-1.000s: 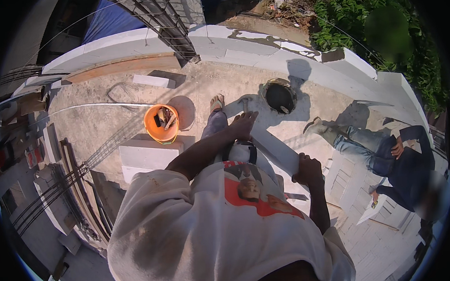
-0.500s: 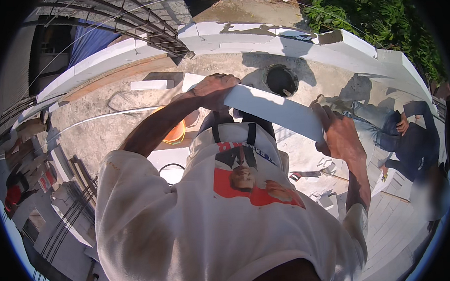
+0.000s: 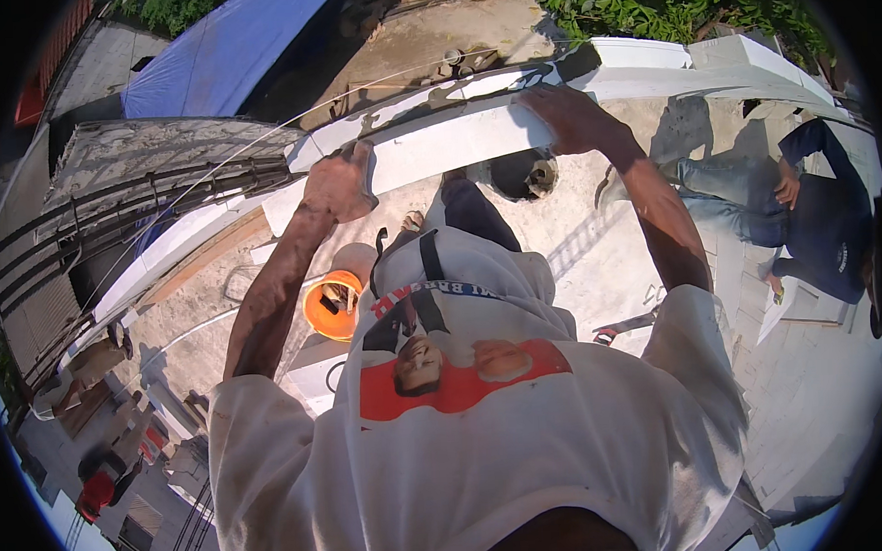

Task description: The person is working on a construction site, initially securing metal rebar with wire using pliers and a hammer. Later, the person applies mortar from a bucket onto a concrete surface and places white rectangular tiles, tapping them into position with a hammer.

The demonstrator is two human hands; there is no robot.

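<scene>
Floor's pale concrete, mostly sunlit with a few shadows. Using the middle of my view as the clock centre: there's an orange bucket standing around 8, and a thin pale hose or pipe snaking across near 9, can't tell which. My sandalled foot is about 11. Red-handled saw lies between 3 and 4. Dark round tub or hole near 1.

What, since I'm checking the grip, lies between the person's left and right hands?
A long white block spans the stretch between the left hand and right hand; the head view shows it.
</scene>
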